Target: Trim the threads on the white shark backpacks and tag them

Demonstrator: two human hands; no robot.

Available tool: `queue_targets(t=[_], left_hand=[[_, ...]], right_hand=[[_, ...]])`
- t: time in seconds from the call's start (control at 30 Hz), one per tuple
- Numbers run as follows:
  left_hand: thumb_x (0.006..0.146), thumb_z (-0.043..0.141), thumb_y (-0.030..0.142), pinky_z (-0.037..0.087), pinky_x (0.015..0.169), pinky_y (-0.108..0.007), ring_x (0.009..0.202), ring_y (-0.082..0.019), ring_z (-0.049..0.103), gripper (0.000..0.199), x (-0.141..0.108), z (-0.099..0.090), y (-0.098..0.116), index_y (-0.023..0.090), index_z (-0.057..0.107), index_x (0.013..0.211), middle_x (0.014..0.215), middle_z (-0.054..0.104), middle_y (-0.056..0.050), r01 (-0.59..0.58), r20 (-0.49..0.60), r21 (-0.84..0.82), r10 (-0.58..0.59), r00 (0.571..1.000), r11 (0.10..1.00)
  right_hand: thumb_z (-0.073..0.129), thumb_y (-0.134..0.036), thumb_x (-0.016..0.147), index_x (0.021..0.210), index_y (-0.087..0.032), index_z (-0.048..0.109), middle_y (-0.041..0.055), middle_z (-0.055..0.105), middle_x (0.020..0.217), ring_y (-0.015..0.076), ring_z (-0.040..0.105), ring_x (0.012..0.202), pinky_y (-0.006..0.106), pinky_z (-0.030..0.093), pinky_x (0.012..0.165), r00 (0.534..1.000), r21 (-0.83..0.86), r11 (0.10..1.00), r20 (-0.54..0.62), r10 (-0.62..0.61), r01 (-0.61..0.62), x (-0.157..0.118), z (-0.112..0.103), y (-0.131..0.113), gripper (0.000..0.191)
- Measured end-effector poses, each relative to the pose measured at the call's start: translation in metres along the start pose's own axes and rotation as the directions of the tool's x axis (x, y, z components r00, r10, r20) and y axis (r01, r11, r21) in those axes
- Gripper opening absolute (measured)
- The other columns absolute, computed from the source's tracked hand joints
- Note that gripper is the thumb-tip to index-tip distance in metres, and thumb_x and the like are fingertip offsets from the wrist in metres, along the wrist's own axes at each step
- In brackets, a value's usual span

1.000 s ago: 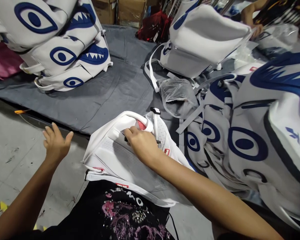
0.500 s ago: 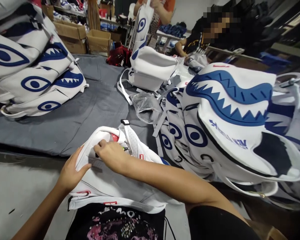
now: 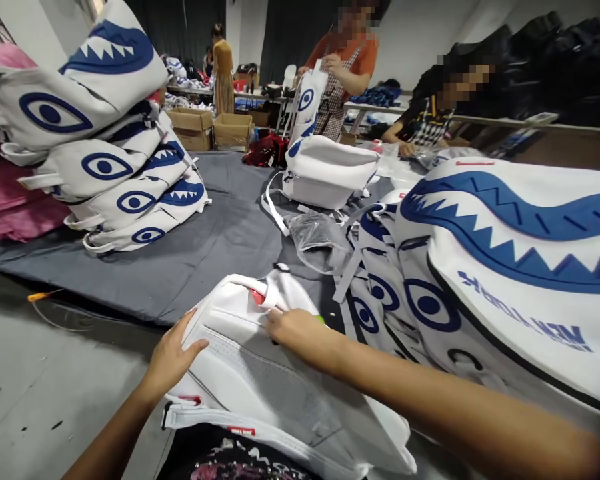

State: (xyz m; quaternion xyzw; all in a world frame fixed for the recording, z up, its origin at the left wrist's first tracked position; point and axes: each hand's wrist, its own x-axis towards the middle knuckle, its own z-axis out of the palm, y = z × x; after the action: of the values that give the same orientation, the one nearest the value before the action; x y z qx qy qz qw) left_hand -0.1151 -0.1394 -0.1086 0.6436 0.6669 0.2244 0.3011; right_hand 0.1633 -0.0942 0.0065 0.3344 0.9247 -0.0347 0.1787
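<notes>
A white backpack (image 3: 220,343) lies tilted in front of me, its grey mesh back panel and straps facing up. My left hand (image 3: 173,353) grips its left edge, thumb on the panel and fingers behind the rim. My right hand (image 3: 297,337) is closed over the upper part of the panel, near the red label (image 3: 257,297) and the strap with a black buckle (image 3: 281,268). A small yellow-green tip (image 3: 321,319) shows by this hand; the rest of that object is hidden, so its kind cannot be told.
White shark-mouth backpacks (image 3: 425,303) stand close on the right; more are stacked (image 3: 105,167) at left beside pink bags (image 3: 20,193). A clear plastic bag (image 3: 320,240) and another white backpack (image 3: 330,170) lie on the grey cloth (image 3: 220,200). Two co-workers are across the table.
My right hand has moved from inside the top edge of the backpack down and right across its panel. My left hand keeps its hold. The view has shifted and shows more of the room.
</notes>
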Motion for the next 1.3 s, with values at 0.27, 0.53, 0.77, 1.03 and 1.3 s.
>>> queue_targets(t=[0.27,0.53,0.77,1.03,1.3], left_hand=[[0.083,0.058,0.056,0.048,0.099,-0.043,0.117,-0.032,0.062,0.064,0.026,-0.012,0.019,0.023,0.049,0.137,0.131,0.064,-0.008,-0.044,0.16,-0.022,0.047,0.986,0.999],[0.08,0.062,0.053,0.047,0.103,-0.041,0.12,-0.033,0.061,0.059,0.022,-0.008,0.028,0.018,0.061,0.127,0.124,0.069,-0.007,-0.148,0.162,-0.237,0.189,0.969,0.96],[0.083,0.06,0.06,0.046,0.105,-0.039,0.123,-0.031,0.059,0.066,0.018,-0.001,0.019,0.017,0.057,0.132,0.129,0.066,-0.008,-0.189,0.15,-0.257,0.232,0.961,0.948],[0.085,0.06,0.057,0.046,0.103,-0.038,0.12,-0.03,0.06,0.065,0.004,0.001,0.015,0.017,0.056,0.135,0.131,0.065,-0.009,-0.192,0.134,-0.313,0.243,0.961,0.93],[0.085,0.06,0.052,0.051,0.093,-0.036,0.109,-0.03,0.066,0.051,0.001,-0.003,0.027,0.018,0.065,0.124,0.114,0.073,-0.005,-0.188,0.101,-0.25,0.219,0.97,0.95]], right_hand=[[0.045,-0.004,0.09,0.109,-0.012,0.066,0.0151,0.068,0.101,0.0248,0.072,0.084,0.029,0.051,0.062,0.962,0.027,0.961,-0.007,0.274,-0.274,-0.021,0.017,-0.007,0.03],[0.05,-0.008,0.087,0.097,-0.014,0.071,0.0115,0.072,0.102,0.0249,0.072,0.091,0.031,0.05,0.068,0.968,0.08,0.968,-0.066,0.242,-0.237,-0.02,0.009,-0.004,0.024],[0.056,-0.013,0.083,0.102,-0.019,0.073,0.0092,0.075,0.101,0.0237,0.071,0.094,0.028,0.046,0.066,0.989,0.031,0.989,0.044,0.144,-0.146,-0.019,-0.011,-0.002,0.026],[0.054,-0.003,0.081,0.092,-0.015,0.074,0.0129,0.075,0.096,0.0265,0.071,0.092,0.031,0.049,0.07,0.981,-0.049,0.992,0.148,0.123,-0.117,-0.022,-0.015,-0.012,0.026],[0.047,-0.008,0.087,0.113,-0.015,0.065,0.0141,0.07,0.111,0.0246,0.071,0.09,0.03,0.048,0.071,0.906,0.158,0.907,-0.112,0.409,-0.39,-0.04,0.004,-0.036,0.032]])
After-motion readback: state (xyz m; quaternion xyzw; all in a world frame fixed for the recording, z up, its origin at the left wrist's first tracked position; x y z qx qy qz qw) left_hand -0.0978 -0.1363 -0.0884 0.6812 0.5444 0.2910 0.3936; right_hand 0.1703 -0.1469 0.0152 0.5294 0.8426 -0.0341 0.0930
